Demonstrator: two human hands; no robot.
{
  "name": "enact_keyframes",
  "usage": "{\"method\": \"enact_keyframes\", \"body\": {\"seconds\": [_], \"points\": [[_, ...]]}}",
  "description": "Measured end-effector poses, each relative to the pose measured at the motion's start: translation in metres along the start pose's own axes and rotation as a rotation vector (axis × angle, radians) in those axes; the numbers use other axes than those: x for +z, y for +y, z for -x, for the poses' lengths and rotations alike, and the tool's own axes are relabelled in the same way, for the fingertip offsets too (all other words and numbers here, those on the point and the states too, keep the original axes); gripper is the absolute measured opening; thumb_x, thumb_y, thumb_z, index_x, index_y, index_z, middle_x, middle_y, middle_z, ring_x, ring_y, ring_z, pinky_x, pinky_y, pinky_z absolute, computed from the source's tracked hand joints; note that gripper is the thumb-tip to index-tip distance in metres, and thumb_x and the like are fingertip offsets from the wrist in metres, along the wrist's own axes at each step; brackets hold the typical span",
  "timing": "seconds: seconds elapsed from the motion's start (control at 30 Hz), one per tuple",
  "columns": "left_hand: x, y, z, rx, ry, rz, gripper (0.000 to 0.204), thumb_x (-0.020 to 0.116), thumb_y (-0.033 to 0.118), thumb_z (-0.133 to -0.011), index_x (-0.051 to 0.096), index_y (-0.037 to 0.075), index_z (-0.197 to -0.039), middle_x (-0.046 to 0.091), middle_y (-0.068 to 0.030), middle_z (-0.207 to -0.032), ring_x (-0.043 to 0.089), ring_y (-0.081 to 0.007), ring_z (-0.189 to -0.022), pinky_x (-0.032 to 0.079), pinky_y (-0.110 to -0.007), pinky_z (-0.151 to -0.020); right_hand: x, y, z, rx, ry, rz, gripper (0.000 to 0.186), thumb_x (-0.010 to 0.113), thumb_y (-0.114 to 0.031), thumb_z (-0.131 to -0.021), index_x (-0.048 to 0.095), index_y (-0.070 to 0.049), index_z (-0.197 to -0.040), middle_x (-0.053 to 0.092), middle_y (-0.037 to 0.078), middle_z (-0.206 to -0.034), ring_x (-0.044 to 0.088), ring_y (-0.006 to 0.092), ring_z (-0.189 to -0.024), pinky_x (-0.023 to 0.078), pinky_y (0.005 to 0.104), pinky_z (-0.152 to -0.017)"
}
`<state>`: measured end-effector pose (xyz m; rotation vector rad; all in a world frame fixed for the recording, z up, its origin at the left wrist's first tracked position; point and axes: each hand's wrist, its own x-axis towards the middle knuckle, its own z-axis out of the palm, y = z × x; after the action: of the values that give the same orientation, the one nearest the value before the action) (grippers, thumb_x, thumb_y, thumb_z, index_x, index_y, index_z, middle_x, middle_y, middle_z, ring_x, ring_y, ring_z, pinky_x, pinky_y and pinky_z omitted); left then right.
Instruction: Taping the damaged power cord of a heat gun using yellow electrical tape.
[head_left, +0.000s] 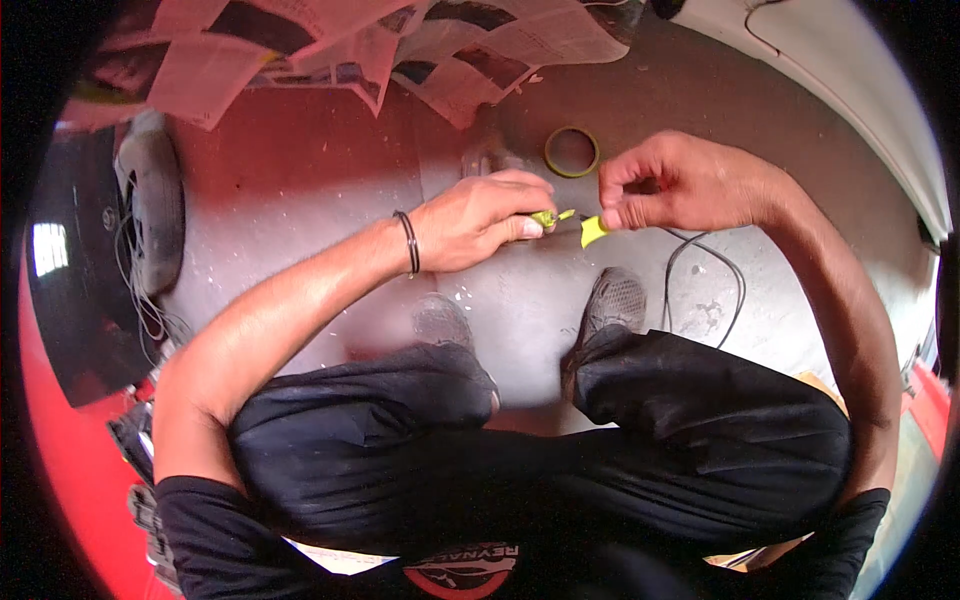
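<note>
My left hand (490, 220) is closed around a small yellow-green object (545, 217) with a narrow tip pointing right; most of it is hidden by the fingers, so its kind is unclear. Just to the right, my right hand (670, 185) pinches a short, flat, bright yellow strip (593, 233), which looks like a piece of tape, between thumb and fingers. A small gap separates the two yellow things. On the floor beyond the hands lies a roll of tape (572, 152), ring-shaped with a yellowish edge.
Newspaper sheets (330, 50) hang along the far side. A dark cable (742, 285) loops over the grey floor (500, 300) at the right. To the left are a worn, dusty dark object (152, 205) and a black panel (75, 260). My shoes (615, 300) rest below the hands.
</note>
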<state>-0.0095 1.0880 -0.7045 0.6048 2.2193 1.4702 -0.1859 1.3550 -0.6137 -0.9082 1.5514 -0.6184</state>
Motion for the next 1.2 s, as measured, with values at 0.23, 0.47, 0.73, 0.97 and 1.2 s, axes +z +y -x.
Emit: {"method": "enact_keyframes", "body": {"seconds": [0.23, 0.47, 0.73, 0.97, 1.2], "points": [[0.004, -0.003, 0.019, -0.039, -0.24, 0.086, 0.031, 0.063, 0.03, -0.118, 0.076, 0.002, -0.119, 0.075, -0.0152, -0.115, 0.069, -0.0351, -0.113, 0.055, -0.049, -0.102, 0.017, -0.001, -0.003, -0.018, -0.1, 0.145, 0.017, 0.083, -0.025, -0.106, 0.08, -0.008, -0.108, 0.079, 0.003, -0.093, 0.072, 0.0156, -0.09, 0.057, 0.0389, -0.083], [0.005, -0.011, 0.024, -0.057, -0.41, -0.068, 0.024, 0.068, 0.026, -0.113, 0.074, 0.003, -0.111, 0.072, -0.0178, -0.109, 0.068, -0.0386, -0.115, 0.054, -0.051, -0.102, 0.096, 0.036, -0.052, -0.119, -0.033, -0.446, 0.018, 0.078, -0.02, -0.103, 0.081, -0.002, -0.1, 0.074, -0.003, -0.089, 0.064, 0.0076, -0.088, 0.054, 0.0326, -0.084], [0.01, -0.016, 0.029, -0.029, -0.397, -0.045, 0.024, 0.068, 0.026, -0.112, 0.073, 0.003, -0.108, 0.072, -0.0165, -0.105, 0.066, -0.0383, -0.116, 0.053, -0.053, -0.102, 0.105, 0.046, -0.057, -0.044, -0.104, -0.368, 0.014, 0.079, -0.015, -0.1, 0.078, -0.003, -0.094, 0.072, -0.002, -0.085, 0.063, 0.0078, -0.085, 0.053, 0.0344, -0.075], [0.022, -0.022, 0.016, 0.071, -0.475, -0.071, 0.027, 0.066, 0.027, -0.114, 0.074, 0.002, -0.108, 0.074, -0.018, -0.109, 0.063, -0.0402, -0.118, 0.051, -0.053, -0.104, 0.096, 0.023, -0.052, -0.332, 0.039, 0.034, 0.02, 0.082, -0.02, -0.1, 0.072, -0.004, -0.1, 0.07, 0.015, -0.091, 0.07, 0.0333, -0.079, 0.055, 0.0439, -0.072], [0.027, -0.028, 0.003, 0.077, -0.492, -0.066, 0.029, 0.065, 0.026, -0.113, 0.074, -0.002, -0.107, 0.072, -0.0252, -0.109, 0.064, -0.0451, -0.118, 0.053, -0.055, -0.104, 0.095, 0.011, -0.042, -0.304, -0.077, 0.279, 0.019, 0.081, -0.023, -0.099, 0.072, -0.008, -0.106, 0.071, 0.015, -0.097, 0.073, 0.0417, -0.085, 0.057, 0.0525, -0.073]]}}
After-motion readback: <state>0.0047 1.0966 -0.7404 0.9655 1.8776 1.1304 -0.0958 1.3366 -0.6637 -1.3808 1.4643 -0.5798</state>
